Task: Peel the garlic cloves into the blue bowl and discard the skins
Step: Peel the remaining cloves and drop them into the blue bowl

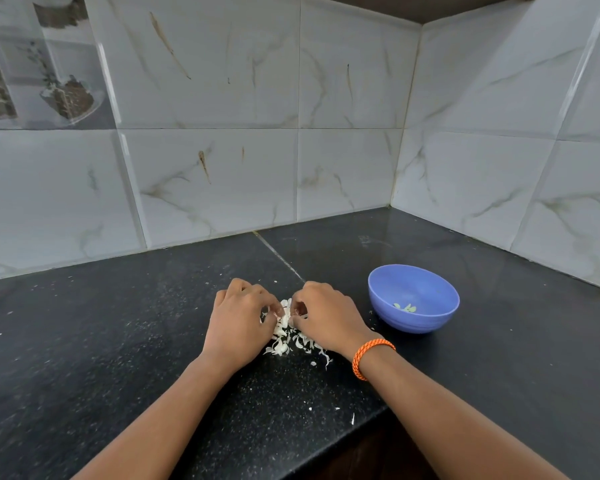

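Note:
A pile of white garlic skins (293, 342) lies on the black counter between my two hands. My left hand (241, 317) and my right hand (324, 315) meet over the pile's far end, fingers curled down into the skins and pinching at them. Whether a clove is among them is hidden by the fingers. The blue bowl (414, 327) stands just right of my right hand, with a few peeled garlic cloves (405, 307) at its bottom.
The black granite counter (118, 341) runs into a corner of tiled walls (482, 174) behind and to the right. Small skin flakes (353, 419) are scattered near the counter's front edge. An orange band (369, 356) circles my right wrist.

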A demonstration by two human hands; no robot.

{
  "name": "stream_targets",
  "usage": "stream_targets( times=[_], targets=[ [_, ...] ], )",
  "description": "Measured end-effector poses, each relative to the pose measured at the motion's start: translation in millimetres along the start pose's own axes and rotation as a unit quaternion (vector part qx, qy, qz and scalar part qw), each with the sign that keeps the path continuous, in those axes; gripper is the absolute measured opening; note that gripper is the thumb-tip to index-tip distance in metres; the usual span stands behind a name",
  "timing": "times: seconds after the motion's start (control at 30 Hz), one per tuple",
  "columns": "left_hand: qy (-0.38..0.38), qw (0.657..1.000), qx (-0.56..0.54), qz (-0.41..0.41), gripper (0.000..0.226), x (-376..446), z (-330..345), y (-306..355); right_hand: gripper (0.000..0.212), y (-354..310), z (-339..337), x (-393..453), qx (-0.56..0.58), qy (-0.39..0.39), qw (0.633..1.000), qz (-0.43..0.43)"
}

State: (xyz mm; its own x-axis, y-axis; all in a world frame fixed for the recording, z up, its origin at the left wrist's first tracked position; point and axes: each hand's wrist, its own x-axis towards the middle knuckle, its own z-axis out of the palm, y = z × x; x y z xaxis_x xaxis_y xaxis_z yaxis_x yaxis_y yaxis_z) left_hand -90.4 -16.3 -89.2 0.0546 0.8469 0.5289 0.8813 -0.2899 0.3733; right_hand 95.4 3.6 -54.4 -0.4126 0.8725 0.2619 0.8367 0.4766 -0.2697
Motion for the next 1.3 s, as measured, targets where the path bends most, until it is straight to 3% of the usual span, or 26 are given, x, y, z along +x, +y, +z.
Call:
stream_targets(
  times=[0.13,0.3,0.5,0.63,0.77,0.9,1.07,1.3],
  targets=[
    [0.029,1.0,-0.006,-0.003,0.017,0,-1,1,0.006,3,-2,0,0.033,0.027,0.999,0.015],
    [0.072,0.997,-0.037,0.007,0.02,0,-4,9,0.018,16,-5,-9,0.163,0.094,0.982,0.015],
    [0.021,0.993,-0.109,0.046,0.006,-3,1,22,0.024,26,-6,-39,0.338,0.129,0.932,-0.007],
    [0.006,0.99,-0.13,0.048,0.011,-4,4,27,0.022,28,-1,-45,0.381,0.141,0.914,0.009],
    [0.017,0.986,-0.166,0.026,0.031,-4,1,28,0.018,25,1,-44,0.409,0.162,0.898,0.019],
    [0.025,0.984,-0.175,0.009,0.014,-4,1,30,0.02,20,5,-41,0.447,0.152,0.881,0.027],
    [-0.006,0.972,-0.234,-0.001,0.009,-2,0,32,0.021,21,4,-40,0.538,0.128,0.832,0.043],
    [0.025,0.97,-0.241,0.0,0.012,-3,0,36,0.016,17,10,-35,0.629,0.124,0.764,0.065]
  ],
)
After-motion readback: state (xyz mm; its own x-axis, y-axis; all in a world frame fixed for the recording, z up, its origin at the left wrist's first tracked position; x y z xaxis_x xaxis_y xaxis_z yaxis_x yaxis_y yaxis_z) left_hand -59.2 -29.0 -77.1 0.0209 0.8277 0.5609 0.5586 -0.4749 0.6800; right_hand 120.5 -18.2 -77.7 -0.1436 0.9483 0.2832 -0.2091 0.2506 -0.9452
